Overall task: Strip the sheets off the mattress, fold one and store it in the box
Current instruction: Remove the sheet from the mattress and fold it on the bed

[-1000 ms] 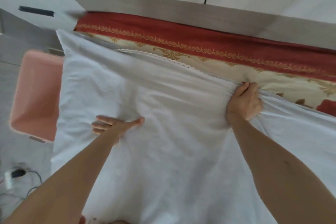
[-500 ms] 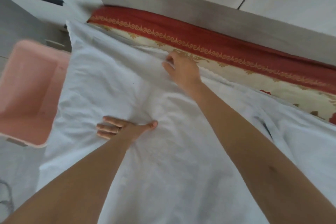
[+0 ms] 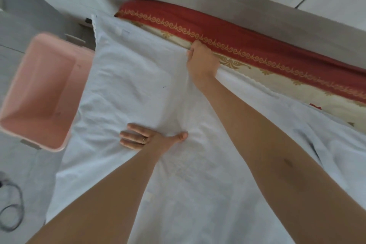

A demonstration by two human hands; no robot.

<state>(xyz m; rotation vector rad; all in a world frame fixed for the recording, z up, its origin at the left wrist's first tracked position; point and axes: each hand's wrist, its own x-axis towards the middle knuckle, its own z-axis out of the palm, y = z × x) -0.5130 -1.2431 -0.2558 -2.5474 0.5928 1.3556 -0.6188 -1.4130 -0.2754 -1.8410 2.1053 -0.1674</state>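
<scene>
The white sheet (image 3: 138, 85) lies spread over the red and cream mattress (image 3: 237, 33). The left hand (image 3: 146, 140) presses flat on the sheet, fingers straight. The right hand (image 3: 202, 61) is farther away, and its fingers curl around the sheet's far edge. The pink box (image 3: 39, 89) sits on the left, beside the mattress. A black cable (image 3: 11, 214) lies on the floor, near left.

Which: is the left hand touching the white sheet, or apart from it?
Touching. The head view shows the left hand flat on the white sheet, fingers straight.
</scene>
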